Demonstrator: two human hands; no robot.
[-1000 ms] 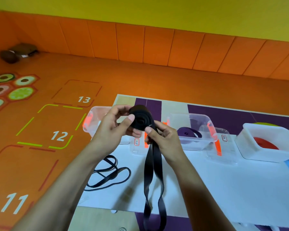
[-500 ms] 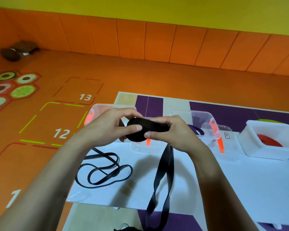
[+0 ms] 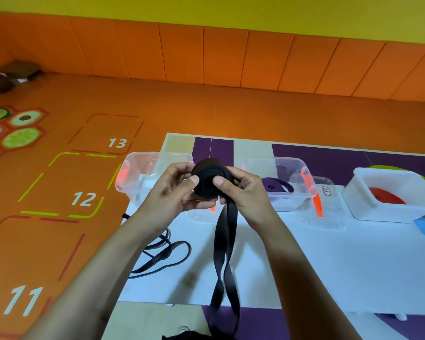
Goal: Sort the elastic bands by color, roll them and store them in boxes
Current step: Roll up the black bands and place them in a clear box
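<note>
Both hands are gripping the black elastic band (image 3: 210, 184), holding its rolled coil up above the white table (image 3: 317, 261). The left hand (image 3: 168, 200) is pinching the coil's left side, thumb pressing on its face, while the right hand (image 3: 243, 193) is clamping the right side. The unrolled tail is hanging down past the table's near edge. A thinner black band (image 3: 162, 257) is lying looped on the table under the left forearm. Behind, a clear box (image 3: 142, 175) is sitting at left, another clear box (image 3: 287, 185) is holding a purple band (image 3: 275, 186), and a white box (image 3: 368, 192) is holding a red band (image 3: 385, 196).
</note>
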